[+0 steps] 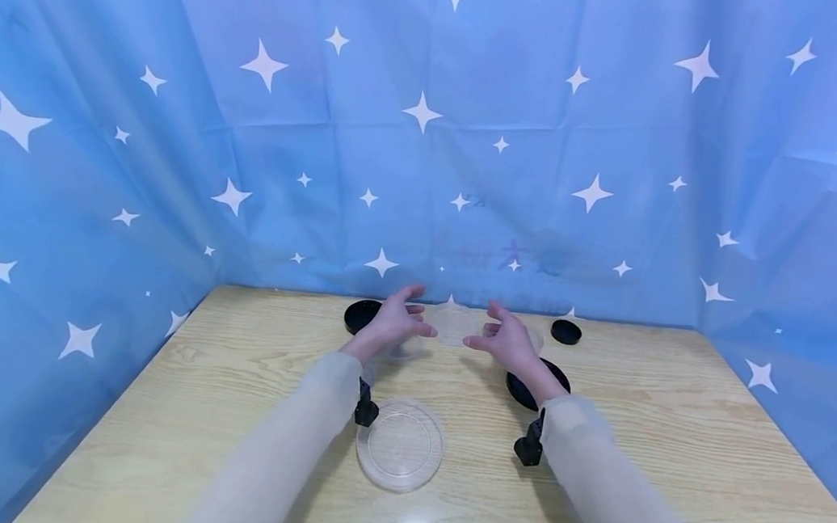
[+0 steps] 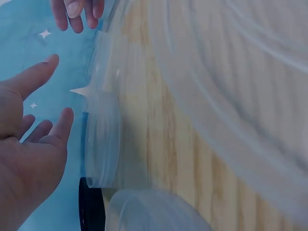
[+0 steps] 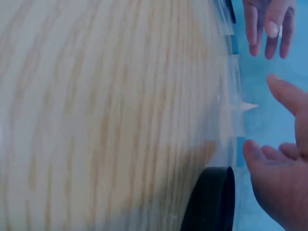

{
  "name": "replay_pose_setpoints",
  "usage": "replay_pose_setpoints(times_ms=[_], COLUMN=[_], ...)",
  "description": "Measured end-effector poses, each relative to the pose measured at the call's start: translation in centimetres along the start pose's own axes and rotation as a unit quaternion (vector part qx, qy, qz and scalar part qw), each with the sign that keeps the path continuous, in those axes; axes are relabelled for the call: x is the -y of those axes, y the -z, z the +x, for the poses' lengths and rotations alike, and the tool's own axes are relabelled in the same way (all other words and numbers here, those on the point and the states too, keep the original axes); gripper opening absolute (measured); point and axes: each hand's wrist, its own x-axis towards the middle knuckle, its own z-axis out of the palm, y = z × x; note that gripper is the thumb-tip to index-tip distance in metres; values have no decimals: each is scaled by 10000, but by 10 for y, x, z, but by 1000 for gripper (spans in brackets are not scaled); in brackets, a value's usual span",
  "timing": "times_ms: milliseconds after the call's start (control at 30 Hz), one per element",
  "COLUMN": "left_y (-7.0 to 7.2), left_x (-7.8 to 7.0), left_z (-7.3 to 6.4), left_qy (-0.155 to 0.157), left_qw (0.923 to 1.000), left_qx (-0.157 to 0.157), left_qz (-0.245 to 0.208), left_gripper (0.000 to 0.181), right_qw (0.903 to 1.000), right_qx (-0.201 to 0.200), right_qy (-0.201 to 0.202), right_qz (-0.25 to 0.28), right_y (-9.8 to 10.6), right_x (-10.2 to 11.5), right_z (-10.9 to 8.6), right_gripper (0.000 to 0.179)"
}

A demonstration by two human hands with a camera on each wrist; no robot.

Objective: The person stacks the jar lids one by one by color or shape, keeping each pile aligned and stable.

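Note:
Towards the back edge of the table, my left hand (image 1: 394,322) and right hand (image 1: 511,345) face each other with fingers spread. Between them stands a clear round plastic container (image 1: 455,326). In both wrist views the fingers appear apart from it, with nothing in their grasp. Another clear container (image 1: 405,350) sits just below the left hand, and one more clear piece (image 1: 535,338) shows beside the right hand. A black round lid (image 1: 360,316) lies left of the left hand. Under the right wrist is a larger black lid (image 1: 539,383), partly hidden by the arm.
A wide clear round lid (image 1: 400,447) lies between the forearms, nearer the front. At the back right is a small black lid (image 1: 566,332). Blue star-patterned cloth (image 1: 417,172) hangs behind and on both sides of the wooden table (image 1: 233,411).

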Motion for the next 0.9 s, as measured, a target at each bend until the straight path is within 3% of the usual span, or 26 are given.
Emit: replay_pose_setpoints(times_ms=[400, 667, 900], left_y=[-6, -5, -1], left_x=[2, 1, -1], left_z=[21, 28, 40], left_qy=[283, 414, 621], left_qw=[9993, 9949, 9857], left_qx=[168, 307, 676], left_qz=[189, 871, 1412], left_gripper=[97, 89, 83], right_qw=[9987, 9965, 9912], right_qx=[1, -65, -156], right_qy=[-240, -236, -166], right_qz=[-448, -796, -1301], right_y=[-11, -15, -17], right_x=[-4, -1, -5], right_z=[11, 13, 17], right_gripper=[95, 94, 90])
